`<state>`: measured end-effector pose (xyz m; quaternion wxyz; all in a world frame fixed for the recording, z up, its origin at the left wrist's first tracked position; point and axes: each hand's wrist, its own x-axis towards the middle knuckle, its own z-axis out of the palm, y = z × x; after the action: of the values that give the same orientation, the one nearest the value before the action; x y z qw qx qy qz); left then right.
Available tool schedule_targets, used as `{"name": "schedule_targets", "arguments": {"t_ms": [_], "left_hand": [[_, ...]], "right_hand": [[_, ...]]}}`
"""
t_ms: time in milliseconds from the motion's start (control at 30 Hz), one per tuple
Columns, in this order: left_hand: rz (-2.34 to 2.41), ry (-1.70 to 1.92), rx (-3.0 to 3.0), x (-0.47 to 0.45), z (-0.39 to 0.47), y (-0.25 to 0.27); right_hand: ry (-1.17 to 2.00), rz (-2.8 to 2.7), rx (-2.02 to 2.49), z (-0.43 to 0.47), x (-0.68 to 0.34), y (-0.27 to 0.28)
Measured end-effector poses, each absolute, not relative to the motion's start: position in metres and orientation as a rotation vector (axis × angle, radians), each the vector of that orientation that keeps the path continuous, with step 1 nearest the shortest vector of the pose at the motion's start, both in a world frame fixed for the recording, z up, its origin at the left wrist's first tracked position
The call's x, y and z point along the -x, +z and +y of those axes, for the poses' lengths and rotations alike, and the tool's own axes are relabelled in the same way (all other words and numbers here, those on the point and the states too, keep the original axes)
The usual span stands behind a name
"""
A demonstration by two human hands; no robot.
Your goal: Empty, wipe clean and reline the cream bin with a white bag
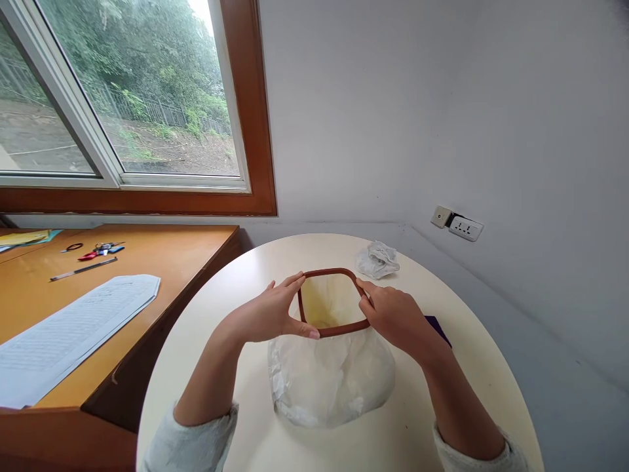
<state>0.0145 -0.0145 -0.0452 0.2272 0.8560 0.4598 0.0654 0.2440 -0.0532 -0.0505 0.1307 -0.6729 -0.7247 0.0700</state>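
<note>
A small trash bin with a brown square rim ring (344, 328) stands on the round table, its inside pale yellow. A translucent white plastic bag (329, 380) lines it and hangs out below the ring, spreading toward me. My left hand (268, 308) spans the ring's left side, thumb on the front edge and fingers at the back left corner. My right hand (393, 314) grips the right side, index finger along the rim and the other fingers curled. Behind the bin lies a crumpled white plastic bag (377, 260).
The round cream table (206, 367) stands against the wall. A dark purple flat item (437, 330) shows partly behind my right forearm. On the wooden desk (196, 246) to the left lie papers (83, 334), a pen (83, 269) and keys (103, 249). A wall socket (466, 228) is at right.
</note>
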Motion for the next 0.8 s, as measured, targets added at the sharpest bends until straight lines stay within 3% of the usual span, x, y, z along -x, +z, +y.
{"name": "schedule_targets", "arguments": {"t_ms": [433,700,800], "left_hand": [[1.195,0.121,-2.440,-0.014,-0.011,-0.042],[1.212,0.038,-2.451,-0.017,-0.012,-0.036],[1.190,0.060,-2.434,-0.017,-0.013,-0.036]], "right_hand": [[0.063,-2.152,2.057,-0.051,-0.242,-0.055],[0.131,-2.132,1.984,-0.052,-0.247,-0.053],[0.294,-2.120,1.838,-0.053,-0.262,-0.053]]}}
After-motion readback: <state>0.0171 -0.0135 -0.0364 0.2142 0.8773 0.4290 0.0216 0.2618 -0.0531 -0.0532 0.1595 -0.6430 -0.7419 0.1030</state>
